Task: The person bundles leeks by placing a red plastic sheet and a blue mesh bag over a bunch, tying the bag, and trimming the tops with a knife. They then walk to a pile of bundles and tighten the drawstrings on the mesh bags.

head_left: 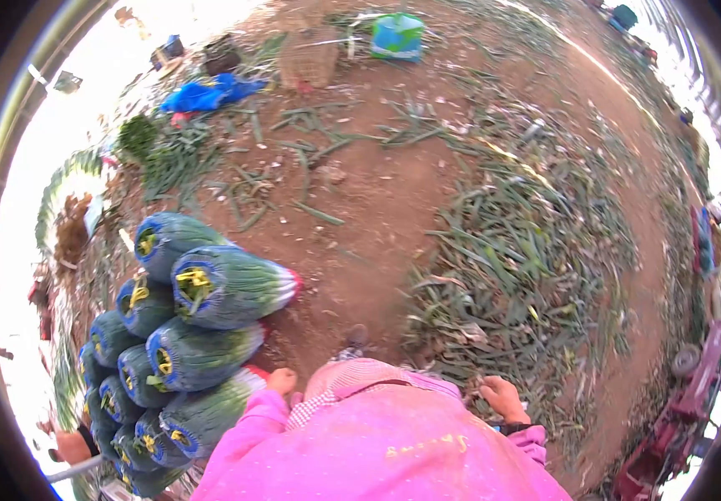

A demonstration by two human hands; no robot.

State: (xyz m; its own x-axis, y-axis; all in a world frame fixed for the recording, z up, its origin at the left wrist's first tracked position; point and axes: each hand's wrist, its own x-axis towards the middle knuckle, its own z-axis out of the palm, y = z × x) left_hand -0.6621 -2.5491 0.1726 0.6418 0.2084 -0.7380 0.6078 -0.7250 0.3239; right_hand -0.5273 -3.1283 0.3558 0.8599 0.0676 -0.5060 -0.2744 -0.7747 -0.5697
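Left hand [282, 381], grip unclear, rests beside ribbed, tapering green bundles [231, 288]; right hand [502, 397] half-curls near ragged leaves [502, 250].

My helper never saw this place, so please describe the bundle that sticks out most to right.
On the left stands the big pile of green bundles. At its upper part, find a thick bundle lying on its side, with yellow at its blue-rimmed end. Its white, red-tipped end reaches farther right than any neighbour's.

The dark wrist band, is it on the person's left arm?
No, the dark band is on the right wrist, between the right hand and the pink sleeve.
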